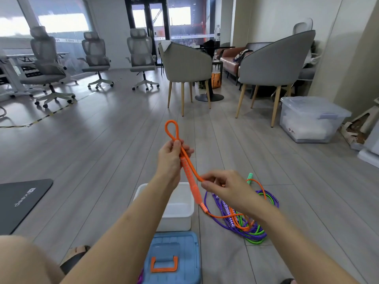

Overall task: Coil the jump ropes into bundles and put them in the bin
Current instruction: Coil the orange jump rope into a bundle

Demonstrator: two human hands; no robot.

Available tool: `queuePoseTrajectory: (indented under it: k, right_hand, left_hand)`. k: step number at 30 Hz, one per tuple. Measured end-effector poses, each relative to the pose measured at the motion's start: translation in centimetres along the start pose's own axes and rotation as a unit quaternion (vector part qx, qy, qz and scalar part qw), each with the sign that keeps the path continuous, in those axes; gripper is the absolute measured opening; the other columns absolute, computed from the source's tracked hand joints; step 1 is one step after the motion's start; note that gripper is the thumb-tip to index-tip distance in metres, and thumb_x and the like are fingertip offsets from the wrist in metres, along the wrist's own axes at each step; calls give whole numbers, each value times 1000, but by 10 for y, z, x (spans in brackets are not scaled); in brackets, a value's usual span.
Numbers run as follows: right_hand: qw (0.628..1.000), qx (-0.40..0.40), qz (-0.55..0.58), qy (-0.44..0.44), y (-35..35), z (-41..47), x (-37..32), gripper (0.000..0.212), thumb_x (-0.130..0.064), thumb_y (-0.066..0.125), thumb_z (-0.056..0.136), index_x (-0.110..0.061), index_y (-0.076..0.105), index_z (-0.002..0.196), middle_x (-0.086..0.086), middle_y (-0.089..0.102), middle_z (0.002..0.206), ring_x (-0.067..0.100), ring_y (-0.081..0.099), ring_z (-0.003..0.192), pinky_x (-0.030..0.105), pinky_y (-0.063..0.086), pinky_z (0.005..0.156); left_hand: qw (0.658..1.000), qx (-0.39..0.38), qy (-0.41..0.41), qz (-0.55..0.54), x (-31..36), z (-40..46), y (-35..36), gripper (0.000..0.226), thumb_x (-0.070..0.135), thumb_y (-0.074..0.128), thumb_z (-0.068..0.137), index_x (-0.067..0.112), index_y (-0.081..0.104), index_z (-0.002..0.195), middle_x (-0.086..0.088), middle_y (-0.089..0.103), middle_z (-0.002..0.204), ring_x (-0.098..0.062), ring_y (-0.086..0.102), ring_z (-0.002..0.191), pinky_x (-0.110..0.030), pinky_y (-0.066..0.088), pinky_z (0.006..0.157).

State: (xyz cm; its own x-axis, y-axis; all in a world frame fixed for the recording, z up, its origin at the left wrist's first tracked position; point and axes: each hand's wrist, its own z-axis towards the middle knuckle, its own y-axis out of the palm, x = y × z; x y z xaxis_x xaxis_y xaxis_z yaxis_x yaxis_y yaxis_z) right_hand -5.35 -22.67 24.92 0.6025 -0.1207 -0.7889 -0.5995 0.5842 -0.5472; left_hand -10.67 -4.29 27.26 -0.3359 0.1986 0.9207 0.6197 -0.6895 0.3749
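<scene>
My left hand (171,158) grips the orange jump rope (189,171) at the top of its handle, with a small loop of cord standing up above the fingers. The orange handle hangs down over the white bin (185,212) on the floor. My right hand (222,185) pinches the orange cord just right of the handle. The rest of the orange cord trails down to a tangled pile of purple and green jump ropes (252,226) on the floor, right of the bin. A green handle (249,178) pokes out behind my right hand.
A blue lid (174,259) with an orange handle lies in front of the bin. A dark mat (19,203) lies at left. Grey armchairs (188,64), office chairs (141,52) and a clear lidded storage box (311,119) stand further back on the wooden floor.
</scene>
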Motion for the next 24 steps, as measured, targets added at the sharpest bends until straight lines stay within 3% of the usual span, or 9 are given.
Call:
queuePoseTrajectory:
  k: [2, 4, 9, 14, 17, 20, 22, 24]
  right_hand:
    - [998, -56, -19, -7, -9, -5, 3, 15, -22, 68, 98, -32, 77, 104, -11, 61, 70, 9, 50, 66, 25, 40, 63]
    - [999, -44, -29, 6, -18, -6, 10, 18, -22, 65, 100, -33, 77, 107, -4, 67, 76, 12, 55, 68, 27, 44, 65]
    - [997, 1, -83, 1, -32, -1, 14, 10, -22, 70, 97, -29, 76, 100, -17, 71, 75, -1, 66, 73, 12, 44, 68]
    - [981, 27, -162, -101, -19, 5, 3, 6, -20, 77, 92, -22, 74, 97, -19, 55, 88, -9, 56, 81, 7, 38, 71]
    - [969, 47, -208, -127, -12, 6, 3, 12, -28, 77, 91, -24, 76, 102, -15, 53, 94, -2, 53, 79, 21, 48, 73]
    - [961, 97, -225, -131, -11, 3, 3, 12, -30, 79, 89, -24, 75, 99, -11, 63, 96, 7, 59, 78, 35, 54, 66]
    - [958, 117, -222, -138, -11, 4, 4, 11, -24, 80, 88, -21, 73, 95, -10, 63, 93, 9, 57, 75, 32, 53, 65]
    - [957, 123, -218, -146, -10, 4, 5, 11, -18, 81, 87, -17, 73, 94, -13, 57, 92, 6, 53, 75, 24, 48, 66]
  left_hand:
    - [999, 16, 19, 21, 9, 10, -10, 20, 12, 41, 109, 9, 56, 97, 0, 59, 68, -13, 59, 57, -28, 53, 64]
    - [998, 4, 31, 59, 13, 15, -18, 21, 13, 40, 110, 9, 57, 97, 0, 56, 69, -12, 53, 55, -27, 48, 60]
    - [991, -42, 29, 125, 8, -3, -14, 23, 10, 41, 109, 6, 61, 98, -4, 62, 73, -15, 60, 61, -27, 55, 65]
    - [975, -114, 1, 188, -1, -30, 2, 21, 10, 43, 108, 0, 61, 107, -7, 69, 80, -15, 67, 64, -27, 55, 66]
    - [961, -147, -4, 235, -6, -40, 8, 24, 11, 44, 108, -4, 63, 109, -3, 69, 78, -10, 65, 62, -24, 55, 61]
    - [946, -167, -8, 277, -11, -45, 13, 27, 17, 43, 109, 0, 63, 107, -11, 67, 82, -14, 65, 69, -32, 59, 67]
    - [938, -185, -18, 292, -13, -48, 17, 30, 20, 41, 109, -2, 60, 106, -24, 66, 86, -23, 66, 72, -42, 61, 71]
    - [933, -198, -33, 300, -13, -51, 20, 33, 21, 37, 110, -7, 55, 111, -23, 62, 79, -22, 63, 64, -36, 59, 63]
